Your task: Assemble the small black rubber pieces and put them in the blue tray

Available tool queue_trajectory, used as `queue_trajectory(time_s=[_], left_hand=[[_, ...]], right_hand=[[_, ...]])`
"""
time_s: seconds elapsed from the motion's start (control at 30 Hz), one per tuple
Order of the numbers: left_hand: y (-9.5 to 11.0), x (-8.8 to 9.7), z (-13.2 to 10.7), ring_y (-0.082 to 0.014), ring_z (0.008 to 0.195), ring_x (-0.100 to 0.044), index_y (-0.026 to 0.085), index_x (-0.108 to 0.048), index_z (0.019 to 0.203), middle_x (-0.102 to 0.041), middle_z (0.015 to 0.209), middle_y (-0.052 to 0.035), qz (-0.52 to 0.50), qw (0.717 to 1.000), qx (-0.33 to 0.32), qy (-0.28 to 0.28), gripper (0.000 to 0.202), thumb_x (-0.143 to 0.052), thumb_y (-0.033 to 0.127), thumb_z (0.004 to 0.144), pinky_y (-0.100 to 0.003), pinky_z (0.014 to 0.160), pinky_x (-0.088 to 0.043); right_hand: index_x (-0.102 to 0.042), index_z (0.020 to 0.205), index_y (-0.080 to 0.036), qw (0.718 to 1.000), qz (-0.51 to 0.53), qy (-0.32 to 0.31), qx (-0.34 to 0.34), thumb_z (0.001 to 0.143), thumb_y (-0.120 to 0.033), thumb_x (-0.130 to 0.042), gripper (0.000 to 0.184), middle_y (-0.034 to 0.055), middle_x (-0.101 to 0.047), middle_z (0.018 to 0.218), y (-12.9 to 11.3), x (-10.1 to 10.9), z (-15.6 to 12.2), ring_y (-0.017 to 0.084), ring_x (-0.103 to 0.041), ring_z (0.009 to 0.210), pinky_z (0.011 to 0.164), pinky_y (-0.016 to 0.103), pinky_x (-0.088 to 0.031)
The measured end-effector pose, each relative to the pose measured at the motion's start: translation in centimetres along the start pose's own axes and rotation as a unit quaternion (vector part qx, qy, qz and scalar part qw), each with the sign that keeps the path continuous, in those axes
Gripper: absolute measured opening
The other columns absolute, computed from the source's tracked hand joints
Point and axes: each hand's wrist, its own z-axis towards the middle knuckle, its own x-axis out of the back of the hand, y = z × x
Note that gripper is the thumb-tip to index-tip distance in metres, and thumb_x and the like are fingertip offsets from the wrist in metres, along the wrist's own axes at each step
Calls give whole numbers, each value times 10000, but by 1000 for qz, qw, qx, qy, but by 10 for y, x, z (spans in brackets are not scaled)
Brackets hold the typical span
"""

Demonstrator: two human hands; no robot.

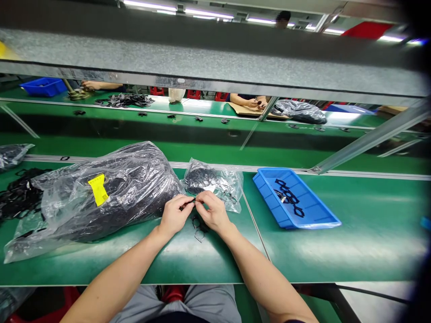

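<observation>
My left hand [175, 214] and my right hand [213, 211] meet over the green table, fingers pinched together. Between the fingertips is a small black part [192, 201], mostly covered, so its full shape is hidden. Just below my hands lie thin dark ring-shaped parts [199, 235] on the table. Behind my fingers rests a clear plastic bag [232, 181] with black ring-like parts inside. Left of my left hand is a large clear bag [134, 179] full of black parts, with a yellow label [98, 189] on it.
A blue tray [313, 197] holding several black frame-like parts stands to the right. Loose black parts [25, 193] are heaped at far left. Beyond a metal rail runs a green belt [151, 139] with black pieces along its far edge. Co-workers' hands [254, 103] show across it. A slanted metal post [367, 139] rises at right.
</observation>
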Motion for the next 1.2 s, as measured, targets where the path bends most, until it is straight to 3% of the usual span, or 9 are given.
queue_trajectory(time_s=[0.17, 0.27, 0.37, 0.53, 0.67, 0.9, 1.2], left_hand=[[0, 1, 1, -159, 767, -639, 173, -703, 939, -695, 855, -58, 20, 1000, -15, -11, 152, -589, 151, 841, -280, 684, -524], [-1, 1, 1, -168, 805, -644, 175, -705, 948, -700, 873, -63, 23, 999, -21, -19, 159, -589, 149, 843, -300, 740, -528], [-1, 2, 1, -169, 812, -645, 181, -706, 954, -702, 878, -61, 20, 999, -25, -24, 160, -586, 159, 850, -303, 753, -526], [1, 3, 2, -167, 815, -646, 192, -708, 955, -701, 882, -55, 19, 999, -33, -37, 166, -575, 165, 859, -297, 753, -521], [1, 4, 2, -166, 803, -643, 197, -704, 959, -696, 880, -53, 18, 999, -20, -38, 165, -578, 174, 854, -293, 731, -526], [-2, 1, -1, -141, 759, -646, 192, -659, 973, -683, 896, -42, -35, 998, 57, 1, 152, -577, 197, 846, -254, 688, -548], [1, 3, -1, -159, 854, -640, 189, -643, 859, -661, 967, -67, -43, 998, 12, 36, 72, -572, 186, 848, -254, 683, -549]], right_hand=[[-558, 765, -209, 999, 4, -15, -37, 867, -190, -481, 129, 42, -584, 766, 3, -1, -1, 175, -559, 738, 700, 310, -487], [-578, 829, -204, 993, 38, -8, -114, 842, -221, -520, 62, 30, -598, 770, 6, -4, -4, 165, -575, 696, 662, 295, -498], [-608, 945, -200, 979, 92, -7, -179, 821, -245, -552, 144, 38, -639, 829, 8, -5, -6, 169, -612, 726, 663, 290, -515], [-640, 855, -193, 966, 128, -23, -222, 792, -254, -567, 114, 22, -633, 774, 9, -5, -4, 158, -589, 688, 618, 273, -479], [-641, 834, -189, 964, 131, -21, -230, 786, -268, -568, 117, 18, -622, 746, 7, -5, -3, 154, -568, 663, 608, 268, -462], [-627, 840, -184, 960, 138, -26, -240, 803, -304, -577, 135, 8, -615, 723, 4, -7, -5, 145, -562, 645, 599, 260, -458], [-624, 816, -186, 963, 140, 2, -229, 799, -305, -587, 126, 9, -604, 694, 3, -9, -6, 146, -552, 618, 579, 265, -465]])
